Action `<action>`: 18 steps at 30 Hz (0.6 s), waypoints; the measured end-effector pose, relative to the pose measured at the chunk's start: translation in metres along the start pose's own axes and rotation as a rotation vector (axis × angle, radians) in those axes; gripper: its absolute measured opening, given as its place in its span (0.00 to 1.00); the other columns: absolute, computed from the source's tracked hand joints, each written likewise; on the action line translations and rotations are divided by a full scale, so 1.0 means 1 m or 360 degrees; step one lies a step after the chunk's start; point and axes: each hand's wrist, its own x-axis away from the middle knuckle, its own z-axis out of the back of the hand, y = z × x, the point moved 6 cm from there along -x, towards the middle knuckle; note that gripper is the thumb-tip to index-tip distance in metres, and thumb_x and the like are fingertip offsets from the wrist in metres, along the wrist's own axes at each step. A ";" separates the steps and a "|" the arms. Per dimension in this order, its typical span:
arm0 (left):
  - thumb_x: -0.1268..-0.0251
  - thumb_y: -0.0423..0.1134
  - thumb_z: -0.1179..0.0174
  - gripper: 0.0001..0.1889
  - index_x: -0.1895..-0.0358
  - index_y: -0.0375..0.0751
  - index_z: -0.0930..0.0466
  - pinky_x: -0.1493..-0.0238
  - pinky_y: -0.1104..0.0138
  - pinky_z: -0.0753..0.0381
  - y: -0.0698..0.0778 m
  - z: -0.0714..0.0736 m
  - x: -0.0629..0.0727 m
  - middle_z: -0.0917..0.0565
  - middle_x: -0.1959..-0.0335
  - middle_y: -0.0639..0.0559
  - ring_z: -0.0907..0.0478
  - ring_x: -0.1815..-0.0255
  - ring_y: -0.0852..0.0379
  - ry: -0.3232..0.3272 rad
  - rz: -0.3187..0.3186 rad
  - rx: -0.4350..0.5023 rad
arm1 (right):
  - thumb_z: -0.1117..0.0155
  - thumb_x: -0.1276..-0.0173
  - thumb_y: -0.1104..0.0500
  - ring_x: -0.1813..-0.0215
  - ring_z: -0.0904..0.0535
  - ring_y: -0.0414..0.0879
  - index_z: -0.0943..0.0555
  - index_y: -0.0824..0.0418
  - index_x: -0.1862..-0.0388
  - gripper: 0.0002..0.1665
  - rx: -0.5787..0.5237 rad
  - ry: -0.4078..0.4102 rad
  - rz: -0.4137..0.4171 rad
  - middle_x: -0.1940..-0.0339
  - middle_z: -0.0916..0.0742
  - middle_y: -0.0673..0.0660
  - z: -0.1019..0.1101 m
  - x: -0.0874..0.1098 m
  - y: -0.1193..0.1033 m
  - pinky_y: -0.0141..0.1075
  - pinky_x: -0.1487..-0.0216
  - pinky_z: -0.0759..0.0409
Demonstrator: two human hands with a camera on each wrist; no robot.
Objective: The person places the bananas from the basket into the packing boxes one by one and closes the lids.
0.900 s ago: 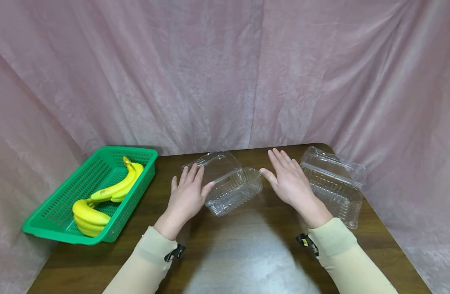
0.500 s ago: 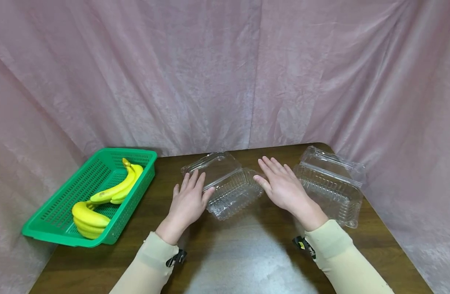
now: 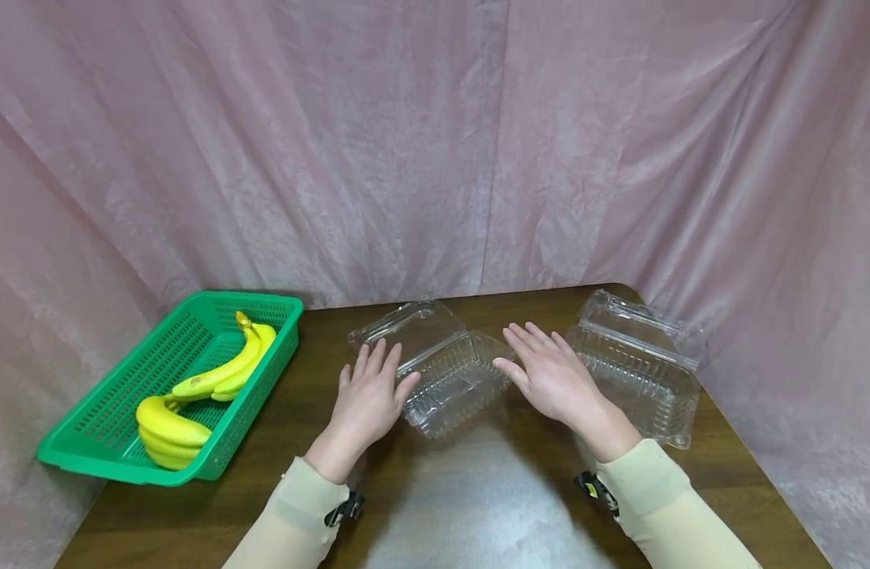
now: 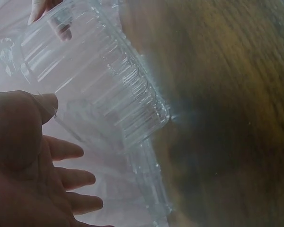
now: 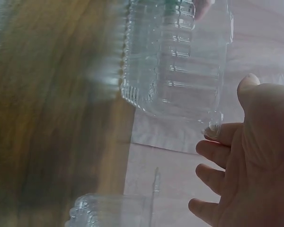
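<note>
A clear plastic clamshell container (image 3: 456,383) lies on the table between my hands, its lid folded back toward the curtain. My left hand (image 3: 367,399) is at its left side with fingers extended. In the left wrist view the thumb (image 4: 48,105) meets the rim of the container (image 4: 99,80). At the right side is my right hand (image 3: 555,383), fingers straight and palm facing inward. Its index finger (image 5: 225,132) is at the container's corner in the right wrist view; whether it presses there I cannot tell. Neither hand grips anything.
A second opened clamshell (image 3: 641,379) sits to the right, partly behind my right hand. On the left stands a green plastic basket (image 3: 264,415) holding bananas (image 3: 224,371). A pink curtain (image 3: 435,158) hangs behind the brown table (image 3: 470,506).
The middle clamshell has slid slightly toward me. My right hand has come left and nearer to it, and my left hand has drawn back a little. The camera view has shifted slightly.
</note>
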 end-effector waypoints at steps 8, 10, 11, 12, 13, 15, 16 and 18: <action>0.10 0.61 0.50 0.37 0.12 0.42 0.38 0.20 0.26 0.47 0.002 -0.009 0.000 0.43 0.11 0.35 0.52 0.10 0.31 -0.0038 -0.0007 0.0009 | 0.52 0.10 0.33 0.11 0.41 0.62 0.33 0.63 0.12 0.45 -0.0022 0.0008 -0.0004 0.13 0.30 0.63 -0.006 0.010 0.003 0.64 0.14 0.49; 0.10 0.61 0.50 0.37 0.12 0.42 0.38 0.20 0.26 0.47 0.002 -0.010 0.001 0.42 0.11 0.35 0.52 0.10 0.31 -0.0037 -0.0010 0.0011 | 0.52 0.10 0.34 0.11 0.41 0.63 0.33 0.64 0.13 0.44 -0.0025 0.0006 -0.0004 0.13 0.30 0.63 -0.007 0.011 0.004 0.64 0.14 0.49; 0.10 0.60 0.49 0.37 0.12 0.42 0.37 0.20 0.26 0.47 0.002 -0.011 0.001 0.42 0.11 0.35 0.51 0.10 0.31 -0.0035 -0.0015 0.0010 | 0.52 0.10 0.34 0.11 0.41 0.63 0.33 0.64 0.13 0.44 -0.0025 0.0002 -0.0005 0.13 0.30 0.63 -0.008 0.011 0.005 0.64 0.14 0.49; 0.10 0.60 0.49 0.37 0.12 0.42 0.37 0.21 0.26 0.46 0.002 -0.011 0.001 0.42 0.11 0.35 0.51 0.10 0.31 -0.0033 -0.0020 0.0010 | 0.51 0.10 0.34 0.11 0.41 0.63 0.32 0.65 0.13 0.44 -0.0025 -0.0001 -0.0005 0.13 0.30 0.63 -0.008 0.012 0.005 0.64 0.14 0.49; 0.10 0.59 0.48 0.36 0.12 0.42 0.37 0.21 0.26 0.46 0.002 -0.012 0.001 0.42 0.11 0.35 0.51 0.10 0.31 -0.0034 -0.0025 0.0010 | 0.51 0.10 0.35 0.11 0.41 0.63 0.32 0.65 0.13 0.44 -0.0026 -0.0003 -0.0005 0.13 0.29 0.64 -0.009 0.012 0.005 0.64 0.14 0.49; 0.10 0.58 0.48 0.36 0.12 0.42 0.37 0.21 0.26 0.46 0.002 -0.013 0.002 0.41 0.11 0.35 0.51 0.10 0.31 -0.0038 -0.0034 0.0001 | 0.50 0.10 0.35 0.11 0.41 0.63 0.32 0.65 0.13 0.44 -0.0025 -0.0004 -0.0005 0.14 0.29 0.64 -0.009 0.012 0.006 0.64 0.14 0.49; 0.10 0.57 0.47 0.35 0.12 0.42 0.37 0.21 0.26 0.45 0.002 -0.014 0.002 0.41 0.11 0.35 0.50 0.11 0.31 -0.0038 -0.0038 -0.0003 | 0.50 0.10 0.35 0.11 0.41 0.63 0.32 0.65 0.14 0.44 -0.0025 -0.0003 -0.0003 0.14 0.29 0.64 -0.010 0.012 0.006 0.64 0.14 0.48; 0.10 0.56 0.46 0.35 0.12 0.41 0.36 0.21 0.26 0.45 0.001 -0.015 0.002 0.41 0.12 0.35 0.50 0.11 0.31 -0.0038 -0.0046 -0.0013 | 0.50 0.10 0.34 0.11 0.40 0.63 0.31 0.65 0.14 0.44 -0.0022 0.0000 0.0004 0.14 0.29 0.64 -0.011 0.013 0.006 0.64 0.14 0.48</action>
